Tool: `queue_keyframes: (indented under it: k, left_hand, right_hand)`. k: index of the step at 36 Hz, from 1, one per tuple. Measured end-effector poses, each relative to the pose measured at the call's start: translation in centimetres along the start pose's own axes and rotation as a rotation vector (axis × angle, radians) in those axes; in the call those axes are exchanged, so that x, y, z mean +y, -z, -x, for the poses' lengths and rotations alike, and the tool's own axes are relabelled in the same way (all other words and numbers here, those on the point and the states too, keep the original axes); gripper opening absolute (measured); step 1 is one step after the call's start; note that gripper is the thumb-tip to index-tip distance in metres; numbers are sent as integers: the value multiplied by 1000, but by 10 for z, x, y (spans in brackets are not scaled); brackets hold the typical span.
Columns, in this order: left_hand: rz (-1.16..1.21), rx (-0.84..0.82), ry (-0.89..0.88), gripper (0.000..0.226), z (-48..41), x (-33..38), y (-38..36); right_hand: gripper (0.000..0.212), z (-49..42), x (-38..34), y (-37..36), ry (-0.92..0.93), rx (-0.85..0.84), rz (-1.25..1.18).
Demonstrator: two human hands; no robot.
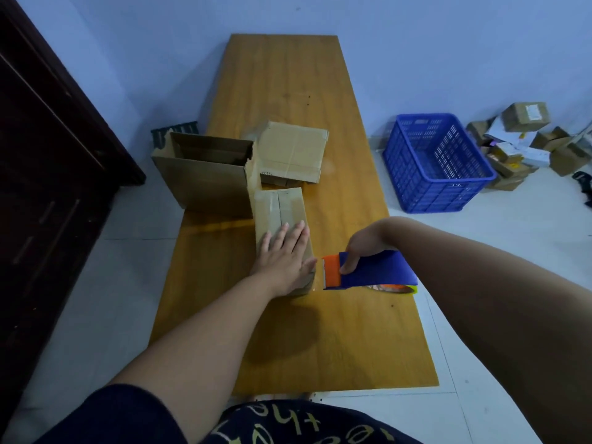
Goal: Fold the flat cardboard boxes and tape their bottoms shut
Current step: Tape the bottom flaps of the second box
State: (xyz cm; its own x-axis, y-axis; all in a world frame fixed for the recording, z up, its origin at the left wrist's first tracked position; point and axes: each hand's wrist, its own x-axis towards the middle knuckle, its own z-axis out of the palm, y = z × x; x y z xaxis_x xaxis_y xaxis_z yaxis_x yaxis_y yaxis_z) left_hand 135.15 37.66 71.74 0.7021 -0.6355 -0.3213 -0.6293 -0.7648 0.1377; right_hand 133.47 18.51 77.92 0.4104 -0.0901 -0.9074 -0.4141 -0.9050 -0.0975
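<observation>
Head view: left hand [283, 254] flat on box [282, 216], right hand [363, 248] grips tape dispenser [374, 270]

Dim bluish light, soft shadows, wide-angle bending at edges.

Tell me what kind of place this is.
Probably a small parcel-packing room: brown cardboard boxes on a long wooden table, a blue plastic crate on the tiled floor, and a heap of small parcels by the wall.
</observation>
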Motion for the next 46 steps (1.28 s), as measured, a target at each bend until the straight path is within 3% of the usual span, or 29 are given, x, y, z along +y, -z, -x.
queue_keyframes:
  k: [9, 17, 21, 25, 35, 46]
  left_hand:
    - [12, -14, 0, 67, -3, 1, 1]
    - [-6, -15, -18, 69, -3, -1, 1]
    - [10, -24, -53, 65, 1, -7, -3]
    - [3, -16, -59, 65, -1, -9, -4]
    - [14, -24, -55, 67, -3, -10, -5]
    - [15, -29, -50, 67, -4, -11, -6]
  right_hand:
    - [44, 6, -22, 6, 0, 19, 178]
    - [45, 7, -19, -6, -18, 49, 147]
    - [38, -8, 13, -44, -174, 119, 396]
    - [48, -18, 41, -70, -201, 88, 211]
    - [62, -40, 24, -72, -102, 686, 95]
    - [63, -66, 5, -90, -6, 782, 191]
